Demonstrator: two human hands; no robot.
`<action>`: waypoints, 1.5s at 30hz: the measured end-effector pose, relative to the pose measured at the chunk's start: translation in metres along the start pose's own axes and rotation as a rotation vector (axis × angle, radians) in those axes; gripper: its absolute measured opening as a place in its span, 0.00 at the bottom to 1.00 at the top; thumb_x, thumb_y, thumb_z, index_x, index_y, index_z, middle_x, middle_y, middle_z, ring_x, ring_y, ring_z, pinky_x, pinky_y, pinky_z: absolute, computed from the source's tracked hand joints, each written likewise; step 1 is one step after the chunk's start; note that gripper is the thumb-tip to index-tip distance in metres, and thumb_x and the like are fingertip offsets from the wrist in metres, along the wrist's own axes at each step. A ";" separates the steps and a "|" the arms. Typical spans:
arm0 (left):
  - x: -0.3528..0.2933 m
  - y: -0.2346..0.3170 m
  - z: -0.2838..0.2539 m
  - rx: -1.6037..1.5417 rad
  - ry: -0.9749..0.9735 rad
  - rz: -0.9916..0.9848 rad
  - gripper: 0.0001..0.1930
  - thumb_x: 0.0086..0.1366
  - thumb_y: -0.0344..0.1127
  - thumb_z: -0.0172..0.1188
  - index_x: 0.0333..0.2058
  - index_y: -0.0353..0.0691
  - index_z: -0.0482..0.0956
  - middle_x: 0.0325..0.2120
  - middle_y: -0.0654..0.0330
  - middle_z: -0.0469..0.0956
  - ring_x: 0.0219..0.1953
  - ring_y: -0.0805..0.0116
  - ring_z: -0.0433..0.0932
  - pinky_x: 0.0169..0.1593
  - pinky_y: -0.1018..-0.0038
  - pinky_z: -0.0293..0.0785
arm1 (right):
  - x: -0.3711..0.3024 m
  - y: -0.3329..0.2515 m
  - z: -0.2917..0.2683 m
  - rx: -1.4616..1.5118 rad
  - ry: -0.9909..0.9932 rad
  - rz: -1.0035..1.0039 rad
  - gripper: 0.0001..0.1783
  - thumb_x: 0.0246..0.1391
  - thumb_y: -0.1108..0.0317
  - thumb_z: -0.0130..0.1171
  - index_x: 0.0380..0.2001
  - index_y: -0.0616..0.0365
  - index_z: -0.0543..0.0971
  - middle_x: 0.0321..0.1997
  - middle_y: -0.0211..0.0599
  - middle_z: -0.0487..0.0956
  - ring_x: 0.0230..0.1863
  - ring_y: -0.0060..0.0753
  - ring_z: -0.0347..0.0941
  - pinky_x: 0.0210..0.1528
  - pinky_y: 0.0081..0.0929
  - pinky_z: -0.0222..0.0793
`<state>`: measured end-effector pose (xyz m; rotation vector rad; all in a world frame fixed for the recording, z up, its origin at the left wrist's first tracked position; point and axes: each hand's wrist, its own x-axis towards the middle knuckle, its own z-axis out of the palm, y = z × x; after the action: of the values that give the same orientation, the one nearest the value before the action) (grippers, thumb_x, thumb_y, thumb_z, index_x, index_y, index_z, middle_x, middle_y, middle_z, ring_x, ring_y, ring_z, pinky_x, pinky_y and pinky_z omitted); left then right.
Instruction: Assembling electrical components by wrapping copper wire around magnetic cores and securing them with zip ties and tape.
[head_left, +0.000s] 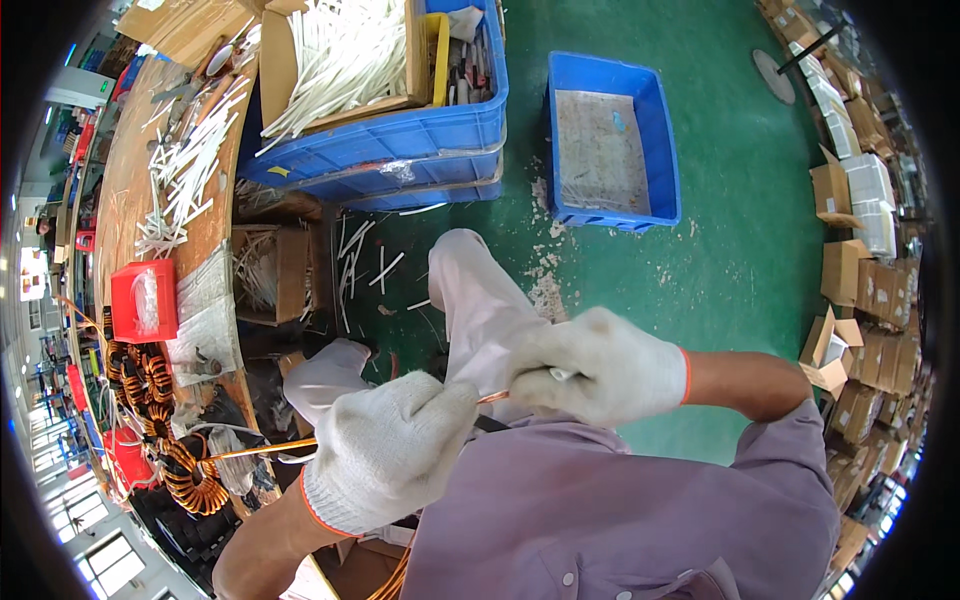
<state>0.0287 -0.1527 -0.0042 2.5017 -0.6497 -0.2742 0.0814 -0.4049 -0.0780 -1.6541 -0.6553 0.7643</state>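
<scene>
White knitted gloves cover both my hands. My left hand [395, 450] is closed round a copper wire [260, 448], which runs left to a ring-shaped copper-wound coil [193, 482] at the bench edge. A short stretch of the wire shows between my hands. Just to the right, my right hand [605, 368] is closed in a pinch at the wire's other end. A small white tube end [563, 374] pokes out between its fingers. How far the wire goes into the tube is hidden by the glove.
More copper-wound coils [140, 372] and a red bin [144, 302] sit on the wooden bench at left, with loose white tubes [195, 170]. A carton of white tubes [345, 60] stands on stacked blue crates [400, 150]. Another blue crate [660, 150] rests on the green floor; cartons [880, 300] line the right.
</scene>
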 end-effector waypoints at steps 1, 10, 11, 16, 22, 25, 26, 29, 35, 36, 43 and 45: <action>0.002 -0.001 0.001 0.000 0.001 0.003 0.11 0.59 0.24 0.73 0.41 0.37 0.88 0.24 0.56 0.79 0.22 0.56 0.81 0.25 0.65 0.74 | -0.004 0.004 0.001 -0.346 0.200 -0.346 0.15 0.59 0.62 0.73 0.45 0.56 0.84 0.28 0.35 0.83 0.28 0.40 0.83 0.25 0.34 0.73; 0.001 0.006 -0.002 -0.100 0.057 -0.018 0.13 0.57 0.21 0.73 0.42 0.36 0.89 0.26 0.54 0.81 0.22 0.57 0.81 0.26 0.68 0.74 | 0.004 0.012 0.003 -0.493 0.196 -0.638 0.10 0.53 0.66 0.68 0.40 0.50 0.84 0.27 0.31 0.78 0.26 0.38 0.81 0.26 0.36 0.75; 0.000 0.006 -0.002 -0.097 0.057 -0.014 0.13 0.57 0.21 0.73 0.42 0.36 0.89 0.26 0.54 0.81 0.22 0.57 0.81 0.26 0.68 0.74 | 0.000 0.014 0.000 -0.395 0.239 -0.663 0.10 0.55 0.66 0.69 0.41 0.51 0.84 0.27 0.33 0.78 0.27 0.40 0.81 0.28 0.37 0.76; 0.004 0.004 -0.008 -0.056 0.101 -0.005 0.13 0.59 0.21 0.73 0.44 0.34 0.88 0.27 0.54 0.81 0.24 0.57 0.84 0.27 0.68 0.78 | -0.030 0.027 -0.023 -0.223 0.257 -0.287 0.13 0.60 0.66 0.70 0.47 0.54 0.83 0.34 0.39 0.82 0.31 0.46 0.82 0.34 0.39 0.79; 0.004 0.005 -0.010 -0.052 0.111 -0.035 0.13 0.58 0.20 0.73 0.43 0.34 0.88 0.29 0.52 0.84 0.26 0.54 0.85 0.29 0.68 0.80 | -0.039 0.006 -0.015 -0.518 0.286 -0.181 0.21 0.57 0.68 0.73 0.55 0.54 0.83 0.42 0.40 0.85 0.37 0.45 0.83 0.36 0.39 0.80; 0.005 0.007 -0.007 -0.076 0.159 -0.061 0.11 0.59 0.19 0.70 0.41 0.36 0.89 0.27 0.54 0.82 0.23 0.62 0.81 0.27 0.71 0.74 | -0.033 0.011 -0.015 -0.534 0.318 -0.308 0.23 0.55 0.68 0.75 0.55 0.53 0.84 0.43 0.38 0.85 0.38 0.45 0.83 0.36 0.38 0.81; 0.004 0.008 -0.006 -0.079 0.158 -0.055 0.11 0.59 0.19 0.70 0.41 0.36 0.89 0.27 0.54 0.82 0.23 0.62 0.81 0.27 0.71 0.74 | -0.031 0.012 -0.017 -0.504 0.341 -0.398 0.24 0.53 0.68 0.77 0.54 0.53 0.84 0.42 0.36 0.85 0.38 0.44 0.82 0.36 0.38 0.81; 0.003 0.008 -0.005 -0.096 0.177 -0.064 0.11 0.59 0.19 0.70 0.41 0.36 0.89 0.27 0.54 0.82 0.23 0.63 0.81 0.27 0.72 0.74 | -0.024 0.011 -0.019 -0.400 0.356 -0.418 0.24 0.50 0.68 0.79 0.52 0.52 0.85 0.41 0.35 0.85 0.38 0.44 0.81 0.37 0.38 0.81; 0.005 0.008 -0.006 -0.118 0.162 -0.086 0.11 0.59 0.18 0.69 0.40 0.36 0.89 0.26 0.55 0.82 0.23 0.64 0.80 0.27 0.72 0.73 | -0.022 0.011 -0.023 -0.575 0.322 -0.475 0.19 0.56 0.60 0.74 0.51 0.49 0.86 0.45 0.32 0.85 0.47 0.40 0.84 0.38 0.36 0.82; 0.005 0.007 -0.006 -0.119 0.166 -0.084 0.11 0.59 0.18 0.69 0.40 0.36 0.89 0.26 0.55 0.82 0.23 0.64 0.80 0.27 0.72 0.73 | -0.021 0.010 -0.023 -0.575 0.322 -0.474 0.19 0.56 0.60 0.74 0.51 0.49 0.86 0.45 0.32 0.85 0.47 0.40 0.84 0.38 0.36 0.82; 0.005 0.007 -0.012 -0.107 0.096 -0.082 0.13 0.57 0.20 0.74 0.42 0.34 0.89 0.29 0.54 0.84 0.26 0.57 0.85 0.29 0.70 0.79 | -0.015 0.002 -0.020 -0.536 0.308 -0.461 0.21 0.51 0.60 0.79 0.47 0.50 0.86 0.39 0.33 0.82 0.39 0.44 0.80 0.42 0.38 0.80; 0.006 0.007 -0.010 -0.116 0.119 -0.089 0.13 0.57 0.19 0.72 0.42 0.35 0.89 0.28 0.54 0.83 0.25 0.60 0.83 0.29 0.71 0.76 | -0.014 0.001 -0.020 -0.540 0.299 -0.461 0.21 0.51 0.60 0.79 0.48 0.50 0.86 0.39 0.34 0.82 0.39 0.44 0.80 0.42 0.38 0.80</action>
<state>0.0339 -0.1567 0.0074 2.4177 -0.4620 -0.1877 0.0880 -0.4274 -0.0744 -1.9402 -1.0362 -0.0053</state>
